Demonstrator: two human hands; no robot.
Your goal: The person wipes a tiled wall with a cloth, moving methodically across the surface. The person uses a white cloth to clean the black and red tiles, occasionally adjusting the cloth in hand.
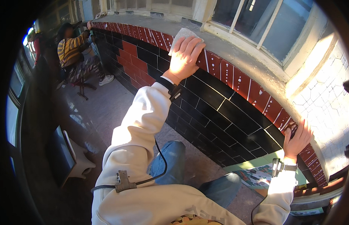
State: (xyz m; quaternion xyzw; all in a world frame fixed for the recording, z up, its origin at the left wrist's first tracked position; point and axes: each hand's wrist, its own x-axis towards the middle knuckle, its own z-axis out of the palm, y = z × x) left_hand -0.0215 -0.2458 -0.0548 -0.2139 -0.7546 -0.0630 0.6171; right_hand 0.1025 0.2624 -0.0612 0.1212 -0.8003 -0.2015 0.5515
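My left hand [183, 57] presses a light grey cloth or pad [182, 35] on the upper edge of the wall, its fingers bent over it. Under it runs a curved dark red painted band [229, 73] with white lines and dots. My right hand [298, 139] lies farther right on the same band, thumb spread away from the fingers and fingertips at the ledge. A shiny dark brown patch or small object [291, 128] shows beside that thumb; which it is, I cannot tell. Black painted blocks with pale joints [219, 112] cover the wall below.
A concrete ledge [230, 57] runs under white-framed windows [256, 25]. At the far left, a person in a striped top [70, 50] sits on a low stool with a hand at the band. A bench-like object [76, 156] stands left on the floor. A colourful picture panel [256, 175] is low at right.
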